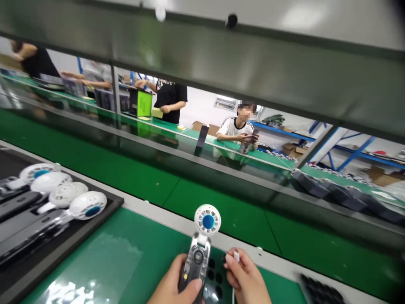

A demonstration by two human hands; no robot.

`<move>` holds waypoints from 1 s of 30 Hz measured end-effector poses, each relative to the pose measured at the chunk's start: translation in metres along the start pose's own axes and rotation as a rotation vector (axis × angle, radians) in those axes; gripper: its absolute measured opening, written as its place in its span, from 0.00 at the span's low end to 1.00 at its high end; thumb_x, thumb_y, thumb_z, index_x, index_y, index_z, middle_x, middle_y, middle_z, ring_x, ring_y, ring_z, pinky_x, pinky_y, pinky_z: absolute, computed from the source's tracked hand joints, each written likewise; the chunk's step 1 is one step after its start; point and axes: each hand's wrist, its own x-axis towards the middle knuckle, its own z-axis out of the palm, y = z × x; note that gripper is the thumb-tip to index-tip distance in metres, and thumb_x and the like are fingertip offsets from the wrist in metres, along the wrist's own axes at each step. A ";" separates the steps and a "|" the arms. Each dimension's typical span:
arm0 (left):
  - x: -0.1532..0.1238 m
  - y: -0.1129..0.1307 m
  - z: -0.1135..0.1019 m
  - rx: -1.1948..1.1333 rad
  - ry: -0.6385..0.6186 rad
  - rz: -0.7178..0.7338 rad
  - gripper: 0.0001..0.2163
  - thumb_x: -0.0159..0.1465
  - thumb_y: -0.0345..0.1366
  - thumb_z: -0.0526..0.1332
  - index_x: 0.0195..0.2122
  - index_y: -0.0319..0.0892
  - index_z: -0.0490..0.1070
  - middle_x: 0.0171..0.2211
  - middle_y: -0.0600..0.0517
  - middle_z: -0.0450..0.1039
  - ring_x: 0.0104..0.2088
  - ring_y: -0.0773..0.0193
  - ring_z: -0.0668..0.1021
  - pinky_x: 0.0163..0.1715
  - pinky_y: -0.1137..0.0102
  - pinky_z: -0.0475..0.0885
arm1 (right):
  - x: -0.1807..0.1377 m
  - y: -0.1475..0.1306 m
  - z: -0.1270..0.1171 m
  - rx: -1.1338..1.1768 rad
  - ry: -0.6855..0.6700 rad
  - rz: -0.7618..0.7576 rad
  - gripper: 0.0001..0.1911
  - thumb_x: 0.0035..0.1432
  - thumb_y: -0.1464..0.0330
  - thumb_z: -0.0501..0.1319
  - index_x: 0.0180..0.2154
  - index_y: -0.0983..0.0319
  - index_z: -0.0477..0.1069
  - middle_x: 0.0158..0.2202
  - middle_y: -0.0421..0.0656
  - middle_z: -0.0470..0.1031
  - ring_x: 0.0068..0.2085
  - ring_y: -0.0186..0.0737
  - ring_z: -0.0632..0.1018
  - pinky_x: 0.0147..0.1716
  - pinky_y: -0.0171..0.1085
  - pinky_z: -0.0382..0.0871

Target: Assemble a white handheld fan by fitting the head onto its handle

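- Green matting [133,253] covers the bench, with a conveyor belt [221,211] running across beyond a pale rail; other people work at benches further back.
- Left hand [172,285] is wrapped around the grey handle of a handheld fan [202,245], thumb across its lower end.
- That fan stands nearly upright, long axis pointing away from the person, its round white head with a blue hub at the far end.
- Right hand [245,278] pinches a small white plug [236,256] between thumb and forefinger, a thin cable trailing down (its other end is out of frame).
- Plug sits just right of the handle, close but apart.
- At left, a black tray [104,213] holds a row of similar white fans [65,194].
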 end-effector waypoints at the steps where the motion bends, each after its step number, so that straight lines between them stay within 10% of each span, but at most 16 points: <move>1: -0.002 0.001 0.001 -0.010 -0.015 -0.005 0.25 0.50 0.54 0.58 0.42 0.43 0.54 0.24 0.54 0.67 0.22 0.65 0.72 0.25 0.70 0.66 | -0.003 -0.004 0.002 -0.009 0.004 -0.004 0.15 0.38 0.60 0.67 0.24 0.64 0.68 0.18 0.34 0.64 0.16 0.24 0.57 0.15 0.25 0.47; 11: -0.009 0.006 0.004 0.368 0.082 0.060 0.18 0.52 0.37 0.54 0.44 0.42 0.55 0.34 0.49 0.70 0.32 0.61 0.73 0.33 0.70 0.67 | -0.029 -0.029 0.018 -0.756 -0.146 -0.324 0.05 0.51 0.66 0.57 0.28 0.58 0.70 0.28 0.38 0.74 0.29 0.37 0.74 0.28 0.30 0.67; 22: -0.014 0.019 0.007 0.411 0.094 -0.028 0.19 0.51 0.39 0.54 0.44 0.42 0.56 0.39 0.47 0.71 0.39 0.58 0.73 0.38 0.69 0.68 | -0.035 -0.019 0.025 -0.773 -0.102 -0.327 0.05 0.53 0.67 0.56 0.29 0.58 0.69 0.28 0.39 0.74 0.29 0.38 0.75 0.27 0.31 0.68; 30: -0.013 0.018 0.006 0.397 0.054 -0.012 0.18 0.53 0.38 0.53 0.45 0.43 0.56 0.39 0.49 0.71 0.43 0.57 0.71 0.39 0.69 0.67 | -0.036 -0.017 0.027 -0.904 -0.072 -0.616 0.07 0.52 0.74 0.53 0.30 0.57 0.67 0.27 0.37 0.72 0.29 0.35 0.73 0.27 0.30 0.66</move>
